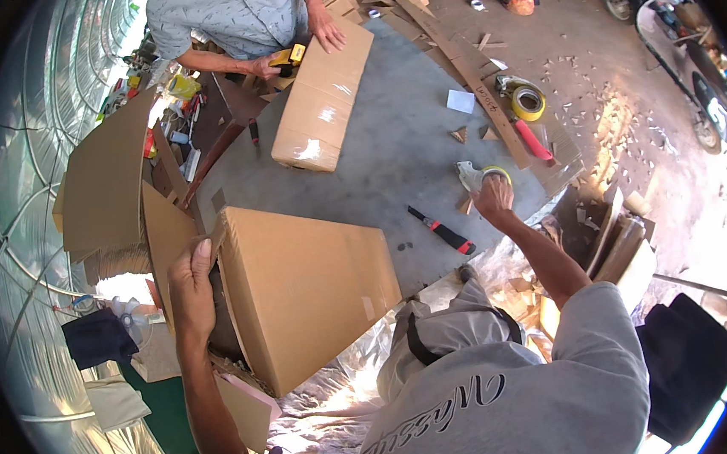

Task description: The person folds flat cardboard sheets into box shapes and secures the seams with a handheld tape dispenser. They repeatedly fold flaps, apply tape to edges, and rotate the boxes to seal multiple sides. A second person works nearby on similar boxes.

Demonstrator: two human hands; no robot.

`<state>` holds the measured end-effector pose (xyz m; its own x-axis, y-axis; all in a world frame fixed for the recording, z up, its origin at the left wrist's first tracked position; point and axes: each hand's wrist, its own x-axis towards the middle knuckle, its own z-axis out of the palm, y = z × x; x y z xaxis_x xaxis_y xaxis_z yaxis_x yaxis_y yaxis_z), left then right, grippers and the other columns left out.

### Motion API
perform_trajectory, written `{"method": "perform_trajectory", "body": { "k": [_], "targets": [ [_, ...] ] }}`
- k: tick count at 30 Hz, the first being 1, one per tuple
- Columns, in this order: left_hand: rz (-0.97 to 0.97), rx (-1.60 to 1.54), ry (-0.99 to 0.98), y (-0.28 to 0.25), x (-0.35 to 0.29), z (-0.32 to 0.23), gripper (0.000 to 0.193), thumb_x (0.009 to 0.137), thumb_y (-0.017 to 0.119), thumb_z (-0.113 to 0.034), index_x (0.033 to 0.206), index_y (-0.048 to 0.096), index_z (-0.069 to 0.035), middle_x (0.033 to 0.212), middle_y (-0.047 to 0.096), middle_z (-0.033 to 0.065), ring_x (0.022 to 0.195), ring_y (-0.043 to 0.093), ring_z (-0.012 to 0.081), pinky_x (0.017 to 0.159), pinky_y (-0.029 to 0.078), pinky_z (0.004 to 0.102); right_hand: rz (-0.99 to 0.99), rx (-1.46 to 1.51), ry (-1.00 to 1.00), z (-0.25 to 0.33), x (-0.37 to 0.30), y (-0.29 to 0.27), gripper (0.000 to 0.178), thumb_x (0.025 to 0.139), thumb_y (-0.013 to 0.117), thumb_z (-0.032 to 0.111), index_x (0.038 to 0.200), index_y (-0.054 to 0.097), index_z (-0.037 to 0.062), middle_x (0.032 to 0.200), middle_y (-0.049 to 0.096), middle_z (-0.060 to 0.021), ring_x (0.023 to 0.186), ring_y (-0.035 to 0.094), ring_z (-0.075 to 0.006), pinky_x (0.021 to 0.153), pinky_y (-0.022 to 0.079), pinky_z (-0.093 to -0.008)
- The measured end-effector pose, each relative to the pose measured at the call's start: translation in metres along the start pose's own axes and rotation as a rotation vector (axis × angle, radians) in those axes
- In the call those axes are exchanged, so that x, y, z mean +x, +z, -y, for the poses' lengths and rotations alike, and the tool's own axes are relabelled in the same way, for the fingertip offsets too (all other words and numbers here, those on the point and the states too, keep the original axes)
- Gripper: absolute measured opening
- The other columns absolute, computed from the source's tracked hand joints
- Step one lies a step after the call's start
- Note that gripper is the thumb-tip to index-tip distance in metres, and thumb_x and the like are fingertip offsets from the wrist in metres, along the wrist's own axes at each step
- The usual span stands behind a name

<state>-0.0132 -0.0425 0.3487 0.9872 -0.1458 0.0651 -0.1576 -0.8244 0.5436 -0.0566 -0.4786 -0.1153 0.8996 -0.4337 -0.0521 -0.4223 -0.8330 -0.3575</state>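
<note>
A brown cardboard box (313,291) lies on its side at the near edge of the grey table, its left end open with a flap standing out. My left hand (192,279) is closed on that end, thumb up and fingers mostly hidden behind the cardboard. Over to the right, my right hand (495,200) grips a tape dispenser (468,174) with a yellow-edged roll, down at the tabletop. Between the box and that hand lies a red and black utility knife (442,230), touched by neither hand.
Across the grey table (399,130), a co-worker (228,20) holds a yellow tool (289,58) against a long taped box (325,98). A second tape dispenser (524,99) and a red-handled tool (533,140) lie at the right edge. Cardboard sheets (112,178) stand left.
</note>
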Motion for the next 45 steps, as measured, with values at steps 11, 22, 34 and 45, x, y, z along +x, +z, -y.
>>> {"method": "perform_trajectory", "body": {
  "k": [11,22,34,45],
  "targets": [
    [0.074,-0.023,0.088,-0.003,0.004,-0.002,0.045,0.112,0.051,-0.031,0.135,0.063,0.006,0.120,0.071,0.0124,0.112,0.065,0.0172,0.099,0.050,0.0297,-0.250,0.258,-0.250,0.033,-0.008,-0.037,0.037,0.068,0.087,0.023,0.094,0.071,0.0010,0.100,0.071,-0.0184,0.103,0.067,-0.0397,0.092,0.052,-0.0481],
    [0.453,-0.497,-0.090,-0.024,0.025,-0.001,0.040,0.103,0.068,-0.031,0.124,0.072,0.003,0.107,0.071,0.0004,0.095,0.061,0.0047,0.084,0.051,0.0226,-0.521,0.534,-0.878,0.205,-0.056,-0.243,0.049,0.066,0.074,0.006,0.115,0.070,0.0054,0.114,0.072,-0.0129,0.114,0.063,-0.0403,0.102,0.046,-0.0473],
    [0.057,-0.411,0.555,-0.020,0.022,0.021,0.047,0.091,0.075,-0.013,0.134,0.061,-0.002,0.120,0.064,0.0088,0.112,0.060,0.0191,0.105,0.046,0.0366,-0.636,0.202,-1.194,0.281,-0.074,-0.320,0.054,0.057,0.072,0.013,0.110,0.069,0.0003,0.104,0.070,-0.0131,0.112,0.061,-0.0432,0.096,0.049,-0.0475],
    [-0.019,-0.578,1.090,-0.025,0.015,0.016,0.022,0.089,0.072,0.009,0.110,0.076,0.002,0.109,0.071,0.0136,0.100,0.069,0.0228,0.086,0.053,0.0319,-0.420,0.092,-1.247,0.321,-0.091,-0.368,0.046,0.064,0.081,0.013,0.105,0.069,-0.0016,0.090,0.069,-0.0157,0.089,0.065,-0.0388,0.088,0.051,-0.0474]
  ]
}}
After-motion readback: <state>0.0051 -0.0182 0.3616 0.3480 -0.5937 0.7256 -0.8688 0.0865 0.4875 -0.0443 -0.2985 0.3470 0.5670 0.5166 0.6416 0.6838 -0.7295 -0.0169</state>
